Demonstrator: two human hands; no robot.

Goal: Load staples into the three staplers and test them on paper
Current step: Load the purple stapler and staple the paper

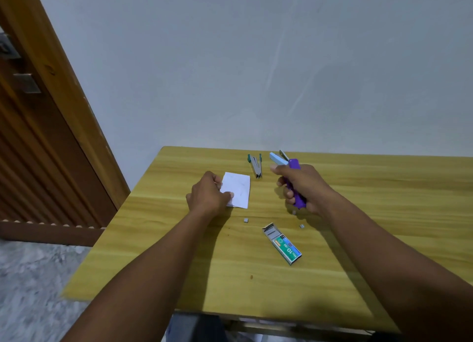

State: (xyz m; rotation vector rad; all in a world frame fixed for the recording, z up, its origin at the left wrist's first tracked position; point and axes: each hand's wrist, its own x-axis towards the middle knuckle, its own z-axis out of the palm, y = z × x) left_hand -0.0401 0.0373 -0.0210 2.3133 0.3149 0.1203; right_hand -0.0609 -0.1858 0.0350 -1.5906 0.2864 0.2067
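A brown wooden door (38,136) stands at my far left, at about nine o'clock from the table (179,252), which is topped in pale wood grain.

My left hand (207,194) lies on the table left of centre. It pinches the left edge of the white paper (238,190), thumb on top and fingers curled at the far corner. The paper looks flat on the wood, stretching off toward three o'clock from that hand.

At one o'clock from the paper, just beside its far right corner, lies the green stapler (256,166), metal nose pointing back at me and teal ends toward the wall. Right of it, near the table's far edge, is the light blue stapler (277,158), which looks hinged open. I cannot tell whether my right forefinger touches it.

At six o'clock from the paper a small loose staple piece (246,220) sits on the wood. At five o'clock from that piece lies the staple box (282,243), its open end with grey strips showing aimed at eleven o'clock.

My right hand (304,188) is wrapped tight round the purple stapler (294,185), which runs roughly from twelve to six through my fist and sticks out at both ends. Another staple piece (302,226) lies at six o'clock from this hand, near the box.
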